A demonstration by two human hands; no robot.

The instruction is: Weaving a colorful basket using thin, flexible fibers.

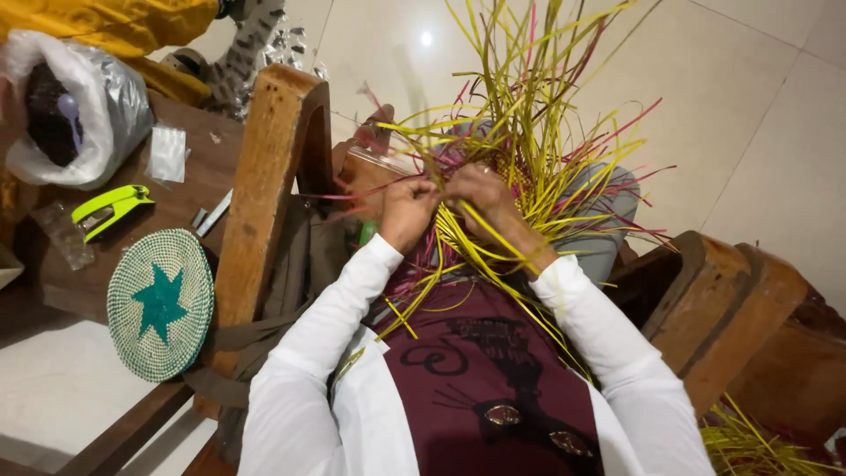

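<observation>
Bundle of yellow and pink strips (529,132): sits on my lap, fanning up and outward from the point where both my hands meet. That meeting point is the working centre; the loose ends spray away from it toward the pale tiled floor (758,106) beyond my knees, and a few yellow strands trail back down across my maroon shirt (493,379).

Left hand (407,210): fingers curled closed around strands at the near-left edge of the bundle's centre. Pinching several thin strips; exact count not readable.

Right hand (483,196): closed over the centre from the right, fingers tucked into the strips, touching or nearly touching the left hand. One yellow strip runs over the wrist.

Both sleeves are white and reach to the wrists.

Left of the bundle: wooden chair arm (264,194), upright post, just beside my left forearm. Beyond that, a dark wooden table (189,189). On it, well apart from the bundle: a round woven mat with a teal star (160,304) at the near edge; a lime-green stapler (110,208) above the mat; a clear plastic bag (79,110) holding something dark, farther still.

Right of the bundle: second wooden chair arm (723,308). Below it, near the floor, more loose yellow strips (758,445).
</observation>
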